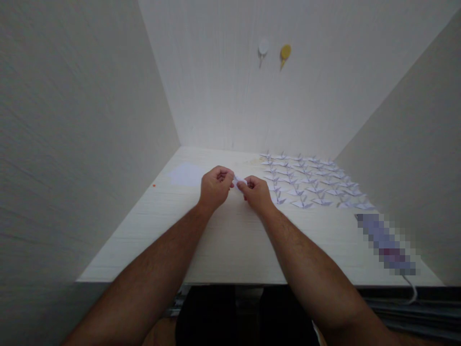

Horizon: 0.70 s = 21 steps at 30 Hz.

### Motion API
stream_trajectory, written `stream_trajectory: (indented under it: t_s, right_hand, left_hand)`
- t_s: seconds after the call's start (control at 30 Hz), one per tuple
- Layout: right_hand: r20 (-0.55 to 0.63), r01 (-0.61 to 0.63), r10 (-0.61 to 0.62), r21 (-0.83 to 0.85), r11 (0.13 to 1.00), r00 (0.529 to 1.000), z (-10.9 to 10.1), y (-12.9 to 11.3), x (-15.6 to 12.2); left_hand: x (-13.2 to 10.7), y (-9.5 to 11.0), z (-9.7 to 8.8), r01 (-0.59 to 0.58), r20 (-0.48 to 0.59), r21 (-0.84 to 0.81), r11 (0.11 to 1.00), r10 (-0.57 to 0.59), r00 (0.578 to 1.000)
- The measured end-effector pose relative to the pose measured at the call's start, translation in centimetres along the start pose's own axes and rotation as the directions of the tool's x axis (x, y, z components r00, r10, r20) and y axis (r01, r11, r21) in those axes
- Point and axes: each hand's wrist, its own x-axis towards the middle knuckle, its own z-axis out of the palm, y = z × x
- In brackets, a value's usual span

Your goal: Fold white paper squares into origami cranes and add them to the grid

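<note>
Between my two hands, above the middle of the white table [237,240], is a small piece of folded white paper [237,179]. My left hand [217,185] pinches its left end with thumb and fingertips. On the other end, my right hand [256,191] is closed, its thumb pressed on the paper. The exact fold is too small to make out. Several white origami cranes [302,182] stand in rows just right of my right hand. A white paper sheet or stack [185,174] lies left of my left hand, partly hidden by it.
Walls enclose the table at the left, back and right. A white hook [263,47] and a yellow hook [285,52] are on the back wall. A blurred-out flat object [385,242] with a white cable [414,290] lies at the right. A small red dot [154,185] is at the left.
</note>
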Motion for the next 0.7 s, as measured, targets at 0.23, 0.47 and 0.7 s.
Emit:
stream_trajectory:
  t_s: [0.23,0.47,0.7]
  right_hand:
    - [0.008,-0.006,0.006,0.001,1.000,1.000,0.07,-0.10,0.00]
    - [0.023,-0.030,0.030,0.023,0.999,0.999,-0.04,-0.35,-0.10]
    - [0.037,-0.037,0.035,0.061,0.997,0.999,-0.03,-0.53,-0.04]
  left_hand:
    - [-0.07,0.19,-0.16,-0.024,0.026,0.023,0.999,0.024,0.999]
    - [-0.07,-0.13,-0.12,-0.018,0.073,0.002,1.000,0.018,0.997]
    - [-0.13,0.11,-0.06,0.001,0.089,0.024,1.000,-0.003,0.996]
